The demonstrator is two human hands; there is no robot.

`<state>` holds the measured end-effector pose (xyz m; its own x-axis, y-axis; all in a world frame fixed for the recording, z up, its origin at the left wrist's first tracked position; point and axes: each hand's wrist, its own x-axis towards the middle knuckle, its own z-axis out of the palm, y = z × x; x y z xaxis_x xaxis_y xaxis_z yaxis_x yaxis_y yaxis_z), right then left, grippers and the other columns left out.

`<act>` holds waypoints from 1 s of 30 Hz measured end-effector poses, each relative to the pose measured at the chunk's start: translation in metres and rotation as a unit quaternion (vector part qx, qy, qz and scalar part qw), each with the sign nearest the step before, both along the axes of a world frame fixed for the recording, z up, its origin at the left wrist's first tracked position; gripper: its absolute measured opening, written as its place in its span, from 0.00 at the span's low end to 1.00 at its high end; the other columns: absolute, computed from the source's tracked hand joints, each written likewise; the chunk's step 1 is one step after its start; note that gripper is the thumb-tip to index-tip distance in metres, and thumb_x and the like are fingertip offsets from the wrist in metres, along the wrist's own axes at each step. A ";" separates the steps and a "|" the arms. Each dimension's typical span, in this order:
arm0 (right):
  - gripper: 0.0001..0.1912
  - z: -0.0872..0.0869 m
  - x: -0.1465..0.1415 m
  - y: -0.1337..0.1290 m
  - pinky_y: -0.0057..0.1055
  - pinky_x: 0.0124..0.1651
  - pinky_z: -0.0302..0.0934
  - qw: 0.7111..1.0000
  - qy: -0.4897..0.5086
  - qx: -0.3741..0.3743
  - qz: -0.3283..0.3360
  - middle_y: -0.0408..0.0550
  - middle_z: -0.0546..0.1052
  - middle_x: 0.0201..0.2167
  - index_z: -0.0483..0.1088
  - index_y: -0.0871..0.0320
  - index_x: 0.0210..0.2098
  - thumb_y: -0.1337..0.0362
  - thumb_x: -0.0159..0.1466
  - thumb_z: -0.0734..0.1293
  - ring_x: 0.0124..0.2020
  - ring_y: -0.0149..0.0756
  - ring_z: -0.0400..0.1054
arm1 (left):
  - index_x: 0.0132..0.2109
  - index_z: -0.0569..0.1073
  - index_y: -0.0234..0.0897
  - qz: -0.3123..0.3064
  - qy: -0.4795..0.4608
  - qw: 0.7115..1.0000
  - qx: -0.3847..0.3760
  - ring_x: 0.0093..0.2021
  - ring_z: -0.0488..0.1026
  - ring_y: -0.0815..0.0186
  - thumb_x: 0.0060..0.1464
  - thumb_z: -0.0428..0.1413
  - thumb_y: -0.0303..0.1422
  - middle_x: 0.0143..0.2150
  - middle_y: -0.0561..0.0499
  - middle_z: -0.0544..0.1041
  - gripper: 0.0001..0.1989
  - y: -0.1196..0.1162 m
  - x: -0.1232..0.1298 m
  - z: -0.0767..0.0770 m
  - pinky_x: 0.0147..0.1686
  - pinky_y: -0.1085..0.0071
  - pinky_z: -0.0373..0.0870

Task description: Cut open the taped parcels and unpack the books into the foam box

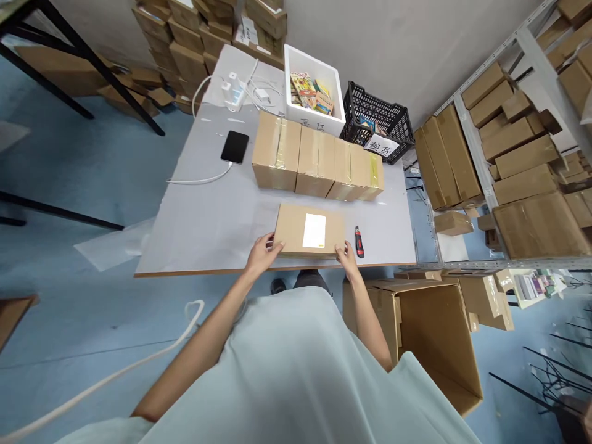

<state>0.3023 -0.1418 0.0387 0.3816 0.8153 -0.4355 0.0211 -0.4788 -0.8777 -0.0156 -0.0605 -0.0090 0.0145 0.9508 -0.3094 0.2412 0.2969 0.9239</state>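
Observation:
A closed cardboard box (290, 229) with a white label (314, 230) lies flat near the front edge of the table. My left hand (264, 251) grips its left front corner, thumb on top. At the right front corner my right hand (346, 254) holds the same box, fingers bent round the edge. Just right of the box lies a red and black box cutter (359, 242). Behind it stands a row of several taped cardboard boxes (315, 161), side by side.
On the table (198, 216) are a phone (235, 147) on a cable, a power strip (235, 92), a white foam bin (335, 117) and a black crate (402, 132). A large open carton (437, 333) stands at the right front. Shelves (485, 172) with boxes line the right.

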 end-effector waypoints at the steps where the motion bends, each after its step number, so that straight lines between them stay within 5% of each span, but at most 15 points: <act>1: 0.45 -0.001 0.000 0.001 0.48 0.63 0.77 1.000 0.005 -0.018 -0.003 0.59 0.82 0.63 0.70 0.53 0.73 0.40 0.64 0.78 0.59 0.50 0.81 | 0.65 0.78 0.33 0.001 0.004 1.000 -0.010 0.61 0.85 0.47 0.59 0.67 0.45 0.67 0.32 0.80 0.32 -0.001 0.002 -0.001 0.67 0.46 0.83; 4: 0.46 -0.006 -0.003 -0.002 0.49 0.64 0.77 0.999 0.018 -0.032 -0.012 0.59 0.83 0.65 0.70 0.52 0.73 0.41 0.61 0.80 0.59 0.50 0.81 | 0.66 0.77 0.31 0.007 -0.004 0.999 -0.032 0.63 0.84 0.45 0.58 0.69 0.45 0.71 0.28 0.77 0.34 -0.007 0.003 -0.006 0.68 0.44 0.82; 10: 0.50 -0.016 -0.018 -0.023 0.53 0.74 0.70 0.996 0.025 -0.028 -0.076 0.62 0.71 0.79 0.67 0.52 0.77 0.29 0.67 0.71 0.80 0.53 0.67 | 0.70 0.73 0.35 0.015 -0.066 0.995 -0.068 0.72 0.79 0.41 0.58 0.73 0.49 0.77 0.27 0.73 0.40 -0.020 -0.002 -0.010 0.69 0.44 0.81; 16: 0.48 -0.035 -0.051 -0.043 0.52 0.82 0.59 0.996 -0.022 0.066 -0.062 0.63 0.76 0.76 0.70 0.56 0.72 0.28 0.67 0.69 0.77 0.51 0.69 | 0.70 0.75 0.39 -0.027 -0.061 0.996 -0.056 0.73 0.77 0.42 0.54 0.74 0.45 0.75 0.32 0.77 0.40 -0.033 0.000 -0.013 0.69 0.43 0.80; 19: 0.47 -0.037 -0.057 -0.043 0.51 0.83 0.58 0.995 -0.019 0.053 -0.082 0.64 0.76 0.75 0.71 0.57 0.70 0.29 0.66 0.70 0.76 0.51 0.70 | 0.71 0.74 0.38 -0.020 -0.052 0.997 -0.045 0.76 0.75 0.41 0.49 0.75 0.40 0.77 0.31 0.74 0.44 -0.035 0.005 -0.015 0.73 0.42 0.77; 25: 0.44 -0.017 -0.048 -0.038 0.53 0.83 0.58 0.997 -0.033 0.053 -0.047 0.62 0.77 0.75 0.72 0.56 0.71 0.30 0.70 0.69 0.79 0.53 0.67 | 0.71 0.74 0.38 -0.003 -0.053 0.998 -0.046 0.73 0.78 0.43 0.49 0.74 0.34 0.74 0.33 0.78 0.43 -0.034 0.002 -0.015 0.73 0.41 0.77; 30: 0.52 0.015 -0.032 -0.025 0.55 0.87 0.53 0.992 -0.080 0.093 -0.026 0.57 0.68 0.83 0.66 0.55 0.81 0.27 0.71 0.65 0.85 0.52 0.58 | 0.72 0.76 0.40 0.020 -0.044 0.998 0.032 0.74 0.78 0.45 0.57 0.72 0.39 0.73 0.35 0.79 0.37 -0.022 -0.001 0.010 0.76 0.43 0.75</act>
